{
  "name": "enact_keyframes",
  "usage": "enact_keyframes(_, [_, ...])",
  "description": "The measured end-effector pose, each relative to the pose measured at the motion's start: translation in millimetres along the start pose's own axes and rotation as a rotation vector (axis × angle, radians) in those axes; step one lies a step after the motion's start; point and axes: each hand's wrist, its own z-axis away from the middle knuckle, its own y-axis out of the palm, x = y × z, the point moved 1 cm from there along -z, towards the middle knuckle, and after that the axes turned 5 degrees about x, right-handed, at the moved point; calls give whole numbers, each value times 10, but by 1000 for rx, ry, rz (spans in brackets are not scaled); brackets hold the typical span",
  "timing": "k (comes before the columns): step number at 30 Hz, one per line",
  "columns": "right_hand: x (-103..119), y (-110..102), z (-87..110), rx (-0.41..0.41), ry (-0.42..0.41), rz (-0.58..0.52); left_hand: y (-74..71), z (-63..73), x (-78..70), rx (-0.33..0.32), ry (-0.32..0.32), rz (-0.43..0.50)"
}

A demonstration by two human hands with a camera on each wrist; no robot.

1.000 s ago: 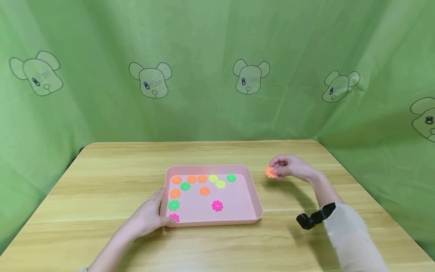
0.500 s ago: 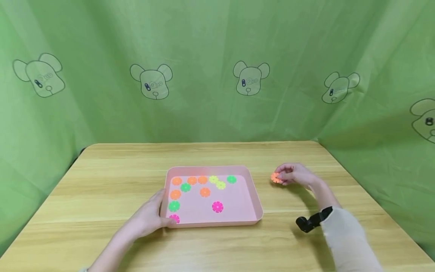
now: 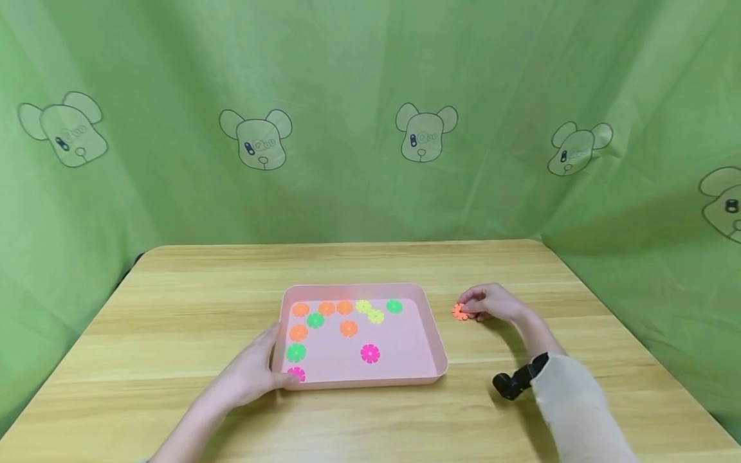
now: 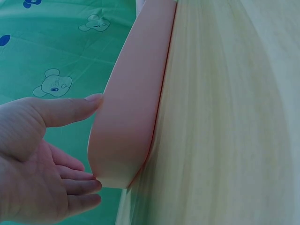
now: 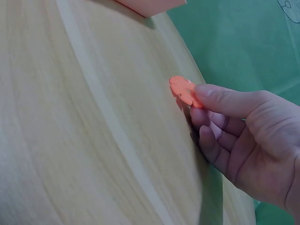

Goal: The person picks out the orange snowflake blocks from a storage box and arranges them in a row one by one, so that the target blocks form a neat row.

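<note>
My right hand (image 3: 491,302) pinches an orange notched disc (image 3: 460,312) between thumb and fingers, right of the pink tray (image 3: 399,381). In the right wrist view, the orange disc (image 5: 183,89) is tilted close to the tabletop; whether it touches is unclear. My left hand (image 3: 250,366) rests at the tray's front left corner. In the left wrist view its thumb (image 4: 70,110) lies straight against the rim, and its loosely extended fingers touch the corner. Several notched discs lie flat in the tray: orange, green, yellow and pink, including a pink disc (image 3: 370,353) by itself near the front.
The wooden table (image 3: 191,289) reaches back to a green curtain (image 3: 347,193) printed with bear heads. A black wrist strap with a camera (image 3: 512,384) sits on my right forearm, above the tabletop.
My right hand, pinching the orange disc, first moved right and lower, then back left toward the tray and lower still. The left hand, tray and discs inside stay in place.
</note>
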Motion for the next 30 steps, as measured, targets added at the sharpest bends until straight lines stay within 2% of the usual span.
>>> enact_keyframes(6, [35,35,-13,0,-17,99,-4,6,7,3,-4,-3])
enact_keyframes(15, [39,73,-29,-9,-28,156,-2,9,9,-3,14,7])
enact_keyframes(25, [40,58,-41,0,-25,161,-9,11,7,-5,8,16])
enact_keyframes(30, [64,6,-12,21,-19,95,-8,-1,-1,-5,9,23])
